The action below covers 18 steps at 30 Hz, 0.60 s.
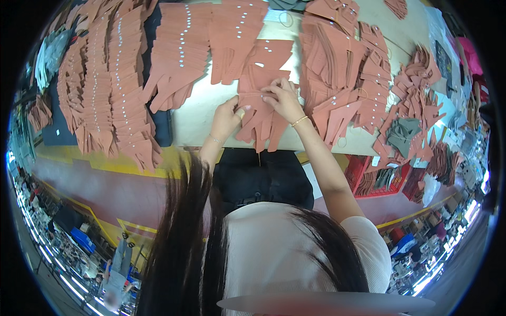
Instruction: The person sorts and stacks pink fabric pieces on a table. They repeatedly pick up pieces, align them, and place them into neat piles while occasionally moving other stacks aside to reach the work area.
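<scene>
On the pale table edge in front of me lie terracotta glove pieces (pixel 261 118), cut with long fingers that point toward me. My left hand (pixel 226 118) is at their left side, its fingers curled and the thumb against the edge. Bent fingers of my right hand (pixel 284 100) pinch the upper part of the same pieces. Just beyond my hands, more terracotta pieces (pixel 271 52) lie flat with small white labels. Part of the grip is hidden behind my own fingers.
Long overlapping rows of labelled glove pieces (pixel 97 79) cover the left side. Further stacks (pixel 332 58) stand to the right, beside a loose heap (pixel 416 100) with a grey-green piece (pixel 404 132). A red crate (pixel 363 174) sits below the right table edge. A black seat (pixel 263 179) is under me.
</scene>
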Each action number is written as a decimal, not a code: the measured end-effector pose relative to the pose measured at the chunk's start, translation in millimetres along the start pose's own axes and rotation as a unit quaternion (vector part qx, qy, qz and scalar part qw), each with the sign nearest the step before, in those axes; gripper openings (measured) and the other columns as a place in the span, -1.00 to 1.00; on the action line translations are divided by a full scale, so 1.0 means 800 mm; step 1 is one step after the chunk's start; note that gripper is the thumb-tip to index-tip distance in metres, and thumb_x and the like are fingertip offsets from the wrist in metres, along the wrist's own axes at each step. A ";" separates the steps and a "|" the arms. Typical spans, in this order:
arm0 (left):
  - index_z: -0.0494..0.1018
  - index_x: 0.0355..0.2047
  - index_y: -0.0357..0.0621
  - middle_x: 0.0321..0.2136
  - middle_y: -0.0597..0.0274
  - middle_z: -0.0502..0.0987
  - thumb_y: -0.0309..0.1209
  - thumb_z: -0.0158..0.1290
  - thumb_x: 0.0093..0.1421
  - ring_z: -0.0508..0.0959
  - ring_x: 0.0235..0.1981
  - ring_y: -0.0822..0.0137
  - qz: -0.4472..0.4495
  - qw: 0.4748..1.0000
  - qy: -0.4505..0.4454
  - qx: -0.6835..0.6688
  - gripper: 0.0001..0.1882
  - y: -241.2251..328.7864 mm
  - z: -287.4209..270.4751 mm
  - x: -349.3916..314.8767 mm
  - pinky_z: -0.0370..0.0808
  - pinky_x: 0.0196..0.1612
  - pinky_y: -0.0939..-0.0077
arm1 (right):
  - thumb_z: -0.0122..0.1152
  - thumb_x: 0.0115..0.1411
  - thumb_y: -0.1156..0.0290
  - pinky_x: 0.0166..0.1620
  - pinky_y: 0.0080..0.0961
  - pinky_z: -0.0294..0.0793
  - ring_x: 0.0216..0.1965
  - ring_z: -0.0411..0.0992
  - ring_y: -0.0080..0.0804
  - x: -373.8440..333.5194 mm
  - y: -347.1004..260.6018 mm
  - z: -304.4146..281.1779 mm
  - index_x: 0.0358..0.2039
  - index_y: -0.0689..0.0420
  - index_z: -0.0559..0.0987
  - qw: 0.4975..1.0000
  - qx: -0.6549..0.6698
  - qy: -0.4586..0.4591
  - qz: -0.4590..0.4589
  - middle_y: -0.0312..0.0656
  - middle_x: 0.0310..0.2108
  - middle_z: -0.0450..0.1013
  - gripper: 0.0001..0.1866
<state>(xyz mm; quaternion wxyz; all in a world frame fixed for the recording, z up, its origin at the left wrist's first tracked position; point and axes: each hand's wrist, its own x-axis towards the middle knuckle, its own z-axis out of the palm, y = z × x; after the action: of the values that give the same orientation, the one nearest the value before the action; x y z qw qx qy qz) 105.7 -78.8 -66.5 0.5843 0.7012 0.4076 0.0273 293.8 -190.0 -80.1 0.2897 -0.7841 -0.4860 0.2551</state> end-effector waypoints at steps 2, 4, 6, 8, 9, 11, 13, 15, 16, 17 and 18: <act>0.50 -0.10 -0.29 -0.41 0.09 0.62 -0.50 0.15 0.16 0.58 -0.35 0.40 0.011 0.999 0.004 0.053 -0.72 0.006 -0.016 -0.013 0.51 -0.21 0.47 | 0.40 0.02 0.33 0.08 -0.29 0.28 -0.03 0.27 -0.19 0.006 -0.013 -0.006 -0.23 0.00 0.63 0.998 -0.014 -0.056 0.018 -0.24 -0.08 0.37 -0.74; 0.50 -0.10 -0.29 -0.42 0.08 0.61 -0.50 0.15 0.15 0.58 -0.37 0.39 0.019 0.998 0.013 0.052 -0.71 0.011 -0.035 -0.026 0.51 -0.24 0.42 | 0.39 0.04 0.31 0.07 -0.25 0.29 -0.01 0.28 -0.21 0.014 -0.032 -0.009 -0.21 -0.02 0.63 0.998 -0.031 -0.049 -0.040 -0.27 -0.07 0.38 -0.73; 0.51 -0.10 -0.28 -0.45 0.08 0.59 -0.49 0.15 0.16 0.57 -0.41 0.41 0.065 0.997 0.052 0.008 -0.72 0.013 -0.058 -0.033 0.51 -0.29 0.42 | 0.37 0.06 0.31 0.09 -0.24 0.28 0.03 0.27 -0.23 0.024 -0.054 -0.006 -0.22 -0.02 0.63 0.994 -0.050 -0.058 -0.079 -0.29 -0.02 0.38 -0.75; 0.53 -0.12 -0.27 -0.49 0.10 0.57 -0.48 0.16 0.17 0.54 -0.46 0.43 0.084 0.994 0.073 -0.019 -0.74 0.012 -0.085 -0.041 0.49 -0.34 0.45 | 0.35 0.08 0.32 0.05 -0.28 0.32 0.00 0.34 -0.25 0.039 -0.076 0.003 -0.22 0.02 0.62 0.992 -0.009 -0.061 -0.110 -0.27 -0.05 0.44 -0.77; 0.54 -0.13 -0.26 -0.51 0.12 0.55 -0.47 0.16 0.17 0.52 -0.49 0.45 0.082 0.993 0.076 -0.024 -0.75 0.011 -0.103 -0.043 0.47 -0.37 0.47 | 0.34 0.09 0.32 0.04 -0.30 0.35 -0.01 0.38 -0.27 0.047 -0.087 0.011 -0.22 0.03 0.62 0.988 0.021 -0.041 -0.151 -0.26 -0.06 0.46 -0.77; 0.55 -0.15 -0.29 -0.47 0.19 0.57 -0.49 0.15 0.18 0.51 -0.45 0.49 0.046 0.995 0.080 0.023 -0.77 0.006 -0.145 -0.042 0.47 -0.33 0.53 | 0.31 0.12 0.32 -0.03 -0.35 0.40 -0.08 0.46 -0.28 0.075 -0.104 0.033 -0.20 0.06 0.61 0.981 0.096 -0.119 -0.115 -0.23 -0.14 0.52 -0.77; 0.54 -0.16 -0.33 -0.42 0.25 0.59 -0.54 0.13 0.20 0.51 -0.39 0.53 -0.022 0.994 0.086 0.066 -0.80 -0.002 -0.187 -0.028 0.47 -0.29 0.60 | 0.28 0.18 0.29 -0.14 -0.43 0.49 -0.26 0.55 -0.30 0.103 -0.120 0.060 -0.19 0.13 0.61 0.964 0.207 -0.153 -0.070 -0.17 -0.30 0.59 -0.76; 0.51 -0.25 -0.38 -0.48 0.21 0.55 -0.48 0.18 0.18 0.42 -0.46 0.52 0.002 0.984 0.119 0.131 -0.80 -0.010 -0.225 0.000 0.42 -0.37 0.57 | 0.29 0.16 0.26 -0.18 -0.39 0.50 -0.27 0.57 -0.26 0.128 -0.135 0.090 -0.24 0.14 0.63 0.964 0.219 -0.151 -0.002 -0.13 -0.31 0.60 -0.76; 0.50 -0.29 -0.38 -0.52 0.18 0.52 -0.44 0.21 0.15 0.38 -0.49 0.49 0.050 0.983 0.146 0.099 -0.78 -0.014 -0.234 0.015 0.41 -0.40 0.53 | 0.29 0.15 0.25 -0.20 -0.37 0.51 -0.28 0.57 -0.24 0.138 -0.141 0.103 -0.26 0.14 0.64 0.962 0.222 -0.152 0.036 -0.12 -0.31 0.61 -0.76; 0.48 -0.31 -0.38 -0.53 0.14 0.50 -0.42 0.23 0.13 0.38 -0.50 0.45 0.043 0.978 0.150 0.137 -0.75 -0.016 -0.244 0.028 0.41 -0.40 0.50 | 0.31 0.14 0.25 -0.19 -0.37 0.51 -0.28 0.57 -0.25 0.147 -0.147 0.115 -0.28 0.14 0.64 0.964 0.224 -0.135 0.052 -0.12 -0.32 0.61 -0.76; 0.46 -0.32 -0.39 -0.54 0.09 0.48 -0.39 0.25 0.11 0.38 -0.50 0.41 0.036 0.972 0.152 0.176 -0.72 -0.016 -0.255 0.039 0.40 -0.40 0.46 | 0.32 0.13 0.24 -0.19 -0.37 0.51 -0.29 0.58 -0.26 0.154 -0.152 0.125 -0.30 0.15 0.64 0.965 0.224 -0.120 0.070 -0.12 -0.33 0.61 -0.75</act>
<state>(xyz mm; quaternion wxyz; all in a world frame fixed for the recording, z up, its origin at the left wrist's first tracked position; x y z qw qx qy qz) 14.6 102.6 -26.9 0.3812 0.7949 0.4648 0.0825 199.7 -13.2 -79.5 0.3791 -0.6950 -0.3915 0.4690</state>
